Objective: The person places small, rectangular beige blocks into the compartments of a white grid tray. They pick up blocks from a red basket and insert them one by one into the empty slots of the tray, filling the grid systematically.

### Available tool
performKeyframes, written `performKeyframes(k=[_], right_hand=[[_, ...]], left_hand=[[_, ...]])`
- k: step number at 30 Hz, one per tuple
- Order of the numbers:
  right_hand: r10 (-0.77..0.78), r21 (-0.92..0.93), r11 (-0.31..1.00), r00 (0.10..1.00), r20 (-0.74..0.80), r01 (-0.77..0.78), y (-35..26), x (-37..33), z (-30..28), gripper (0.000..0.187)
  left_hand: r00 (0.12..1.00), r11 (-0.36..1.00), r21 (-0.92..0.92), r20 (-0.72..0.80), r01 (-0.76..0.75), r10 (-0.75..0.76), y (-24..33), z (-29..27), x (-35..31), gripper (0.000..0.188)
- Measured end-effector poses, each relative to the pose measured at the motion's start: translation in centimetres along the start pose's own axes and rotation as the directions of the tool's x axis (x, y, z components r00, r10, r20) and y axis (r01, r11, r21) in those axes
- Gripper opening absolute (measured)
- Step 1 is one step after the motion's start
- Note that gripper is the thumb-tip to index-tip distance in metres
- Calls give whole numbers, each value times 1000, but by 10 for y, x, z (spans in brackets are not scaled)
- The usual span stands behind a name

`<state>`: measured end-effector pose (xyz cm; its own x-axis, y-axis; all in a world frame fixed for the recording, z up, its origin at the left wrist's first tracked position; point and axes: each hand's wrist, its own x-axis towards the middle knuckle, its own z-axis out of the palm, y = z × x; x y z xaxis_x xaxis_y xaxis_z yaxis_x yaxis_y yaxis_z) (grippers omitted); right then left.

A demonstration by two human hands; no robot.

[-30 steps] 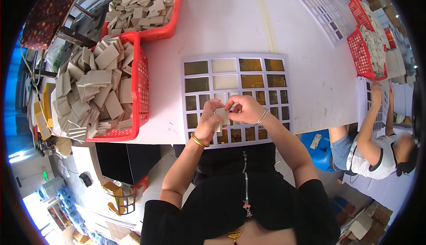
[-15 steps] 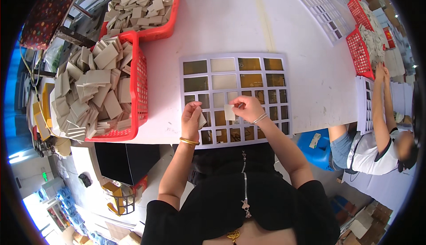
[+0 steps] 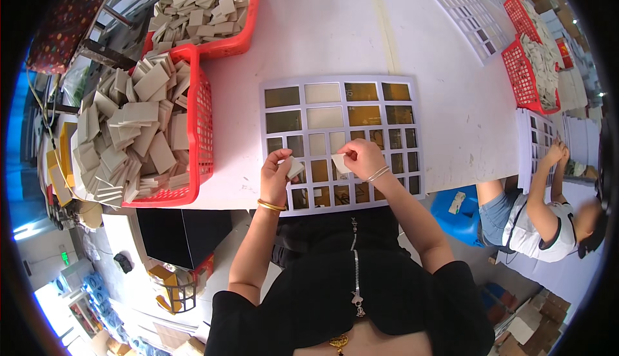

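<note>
Head view: left hand (image 3: 276,174) pinches a small tile (image 3: 296,168) over the grid tray (image 3: 340,138). Right hand (image 3: 362,157) pinches another tile (image 3: 340,163) there too.

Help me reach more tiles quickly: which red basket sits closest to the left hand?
The red basket just left of the grid board, heaped with large pale tiles; the others lie farther up or far right of the left hand.

Bright, even light; fisheye-bent edges

Bare white table (image 3: 335,27) lies beyond the grid frame (image 3: 342,140); red basket (image 3: 193,130) crowds its left.
</note>
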<state>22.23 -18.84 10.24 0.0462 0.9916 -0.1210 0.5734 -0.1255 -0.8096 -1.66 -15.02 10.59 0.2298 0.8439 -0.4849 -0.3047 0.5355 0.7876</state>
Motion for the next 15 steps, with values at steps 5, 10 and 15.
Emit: performKeyframes(k=[5,10,15], right_hand=[[173,212,959,982,80,-187,-4,-9,-4,12],[59,85,995,998,13,-60,7,-15,3,10],[43,169,985,998,-37,-36,2,-16,8,5]], left_hand=[[948,911,264,49,-316,315,-17,2,8,24],[905,529,750,224,-396,360,-10,8,7,20],[923,440,820,262,-367,282,-3,20,7,16]])
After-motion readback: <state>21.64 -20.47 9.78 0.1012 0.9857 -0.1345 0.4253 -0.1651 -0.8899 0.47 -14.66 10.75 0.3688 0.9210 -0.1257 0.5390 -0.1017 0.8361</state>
